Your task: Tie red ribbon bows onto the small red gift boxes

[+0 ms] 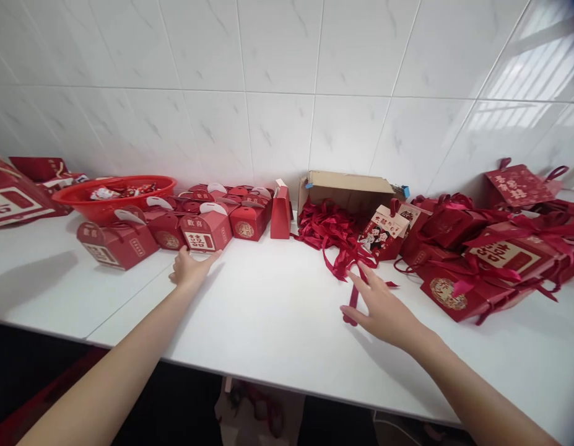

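Note:
My left hand reaches to the front of a red gift box with a cream label and a handle top. Its thumb and index finger are spread toward the box's lower corners, seemingly touching it; the other fingers curl at the left. On the right, my right hand is over the white table with fingers apart. A dark red ribbon strip lies by its thumb and index finger, partly covered by them. Beyond it, a tangle of red ribbons spills from a cardboard box lying on its side.
Several red gift boxes stand in rows behind my left hand, near a red basin holding wrapped pieces. Ribbon-tied boxes pile up at the right. A narrow red box stands mid-table. A tiled wall closes off the back.

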`<move>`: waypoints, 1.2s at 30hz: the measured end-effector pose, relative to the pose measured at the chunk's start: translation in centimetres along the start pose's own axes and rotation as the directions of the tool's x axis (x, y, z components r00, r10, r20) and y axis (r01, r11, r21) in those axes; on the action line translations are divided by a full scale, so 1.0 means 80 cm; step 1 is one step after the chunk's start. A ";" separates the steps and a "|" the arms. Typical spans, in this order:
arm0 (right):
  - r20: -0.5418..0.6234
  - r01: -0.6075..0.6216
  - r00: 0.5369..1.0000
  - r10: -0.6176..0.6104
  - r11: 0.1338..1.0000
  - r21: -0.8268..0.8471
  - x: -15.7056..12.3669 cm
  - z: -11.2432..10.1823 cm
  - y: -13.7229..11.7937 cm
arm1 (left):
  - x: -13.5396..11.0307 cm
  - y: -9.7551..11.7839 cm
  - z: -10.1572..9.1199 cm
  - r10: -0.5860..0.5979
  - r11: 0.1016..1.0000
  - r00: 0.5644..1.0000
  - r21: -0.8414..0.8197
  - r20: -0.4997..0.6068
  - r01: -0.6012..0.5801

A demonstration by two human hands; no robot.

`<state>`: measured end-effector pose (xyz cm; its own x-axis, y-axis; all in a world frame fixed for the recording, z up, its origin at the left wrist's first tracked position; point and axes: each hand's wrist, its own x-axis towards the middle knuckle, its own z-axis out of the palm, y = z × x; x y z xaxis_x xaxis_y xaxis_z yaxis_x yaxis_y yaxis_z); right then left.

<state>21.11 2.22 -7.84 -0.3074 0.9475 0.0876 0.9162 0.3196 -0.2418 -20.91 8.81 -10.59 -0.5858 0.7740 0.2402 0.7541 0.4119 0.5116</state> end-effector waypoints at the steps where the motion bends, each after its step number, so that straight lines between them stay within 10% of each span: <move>1: 0.014 0.040 0.999 -0.041 0.998 0.039 0.017 0.004 -0.008 | 0.008 0.004 0.003 -0.059 0.998 0.998 0.000 -0.023 0.059; 9: 0.053 0.201 0.975 -0.216 0.957 0.207 0.123 0.071 -0.038 | 0.034 0.010 0.013 -0.220 0.975 0.972 0.022 -0.080 0.222; 16: 0.202 0.276 0.931 -0.305 0.948 0.161 0.139 0.080 -0.036 | 0.043 0.005 0.017 -0.256 0.964 0.957 0.043 -0.136 0.264; 24: 0.149 0.332 0.926 -0.347 0.936 0.118 0.126 0.085 -0.023 | 0.021 -0.002 0.016 0.076 0.997 0.993 -0.014 0.092 -0.075; 31: 0.097 0.351 0.929 -0.358 0.933 0.083 0.124 0.086 -0.021 | 0.011 -0.007 0.012 0.428 0.902 0.791 -0.257 0.437 -0.346; 36: -0.001 0.385 0.921 -0.389 0.913 0.137 0.128 0.096 -0.015 | -0.001 0.004 0.015 0.540 0.840 0.694 -0.352 0.477 -0.412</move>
<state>14.86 11.61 -14.08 -0.6392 0.7488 0.1755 0.6824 0.6574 -0.3195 -20.27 9.50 -11.45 0.1424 0.9886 0.0491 0.7705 -0.1419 0.6215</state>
